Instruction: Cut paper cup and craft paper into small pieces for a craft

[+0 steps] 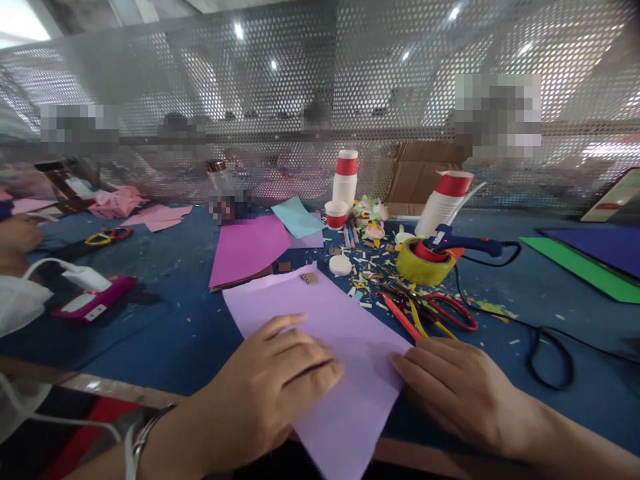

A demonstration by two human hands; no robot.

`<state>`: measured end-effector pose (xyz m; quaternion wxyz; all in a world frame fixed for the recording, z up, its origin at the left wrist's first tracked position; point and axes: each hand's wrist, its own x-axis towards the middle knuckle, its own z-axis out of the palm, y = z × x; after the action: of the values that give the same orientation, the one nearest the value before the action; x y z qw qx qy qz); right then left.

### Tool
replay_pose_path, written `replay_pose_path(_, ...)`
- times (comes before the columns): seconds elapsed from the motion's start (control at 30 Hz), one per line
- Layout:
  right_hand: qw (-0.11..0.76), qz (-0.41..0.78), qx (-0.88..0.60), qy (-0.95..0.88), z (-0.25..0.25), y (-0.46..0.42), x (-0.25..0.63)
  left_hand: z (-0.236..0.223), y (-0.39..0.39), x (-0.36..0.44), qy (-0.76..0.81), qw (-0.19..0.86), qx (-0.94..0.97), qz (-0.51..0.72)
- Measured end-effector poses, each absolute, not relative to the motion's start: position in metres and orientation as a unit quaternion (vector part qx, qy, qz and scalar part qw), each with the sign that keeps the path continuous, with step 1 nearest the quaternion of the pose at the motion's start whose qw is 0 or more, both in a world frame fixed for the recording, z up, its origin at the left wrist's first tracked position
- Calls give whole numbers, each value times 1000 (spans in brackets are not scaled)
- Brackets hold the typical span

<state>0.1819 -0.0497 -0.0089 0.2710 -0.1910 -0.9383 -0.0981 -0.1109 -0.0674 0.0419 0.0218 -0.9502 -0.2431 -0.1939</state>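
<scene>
A sheet of light purple paper (345, 313) lies at an angle on the table, its near corner hanging past the front edge. My left hand (280, 380) rests over the paper with fingers stretched out and a bracelet at the wrist. At the sheet's right edge, my right hand (460, 387) has its fingers closed on the border; its thumb is not clearly visible. A small piece of corrugated cardboard (309, 278) sits on the paper near the far corner. Just beyond my right hand lie red-handled scissors (457, 313) and an orange pen-like stick (403, 317).
Yellow tape (425, 267) has a blue glue gun (465, 241) resting on it, its cord trailing right. Stacked paper cups (345, 180), magenta paper (247, 247) and scraps lie behind. A magenta power strip (95, 300) is left, near another person's hand (20, 237). Green card (580, 267) lies right.
</scene>
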Motion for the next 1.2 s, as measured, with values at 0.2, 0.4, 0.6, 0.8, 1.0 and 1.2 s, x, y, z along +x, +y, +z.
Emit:
replay_pose_path(0.2,291,-81,-217,-928,-12,-51,179,56,-59,-95,-230,143,-926,-262)
replay_pose_path(0.4,298,-101,-234,-920,-12,-50,177,72,-50,-66,-233,160,-905,-317)
replay_pose_path(0.6,314,-145,-264,-901,-16,-51,178,77,-47,-86,-275,138,-893,-329)
replay_pose_path(0.8,282,-156,-199,-925,-11,-56,182,45,-48,-137,-273,58,-908,-314)
replay_pose_path(1.0,229,-113,-179,-950,-9,-60,174,22,-85,-133,-365,16,-919,-150)
replay_pose_path(1.2,202,-63,-194,-958,-11,-62,165,8,-104,-88,-387,-78,-893,-215)
